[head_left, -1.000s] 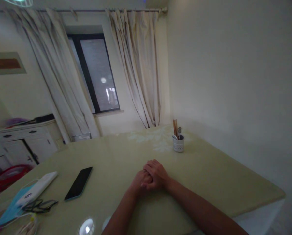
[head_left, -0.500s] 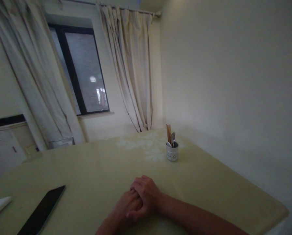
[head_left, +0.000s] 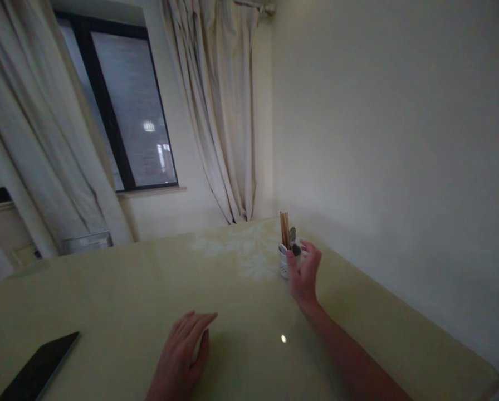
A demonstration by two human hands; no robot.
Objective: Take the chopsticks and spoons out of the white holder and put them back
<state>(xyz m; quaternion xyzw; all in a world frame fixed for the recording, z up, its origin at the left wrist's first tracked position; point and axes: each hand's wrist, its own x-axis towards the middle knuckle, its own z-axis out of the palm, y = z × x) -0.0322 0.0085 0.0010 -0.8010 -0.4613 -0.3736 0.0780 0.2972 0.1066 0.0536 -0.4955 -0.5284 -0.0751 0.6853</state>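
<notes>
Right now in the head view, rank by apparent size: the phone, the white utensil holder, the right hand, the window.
1. window
2. phone, cut off by the frame edge
3. right hand
4. white utensil holder, partly hidden behind that hand

Phone and hand look close; the phone lies nearer the camera.

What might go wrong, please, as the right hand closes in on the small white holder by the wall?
The right hand is open at the white holder. It is small and top-heavy with tall chopsticks and a spoon, so a sideways nudge could tip it. A low grip might leave them rattling out onto the table.
</notes>
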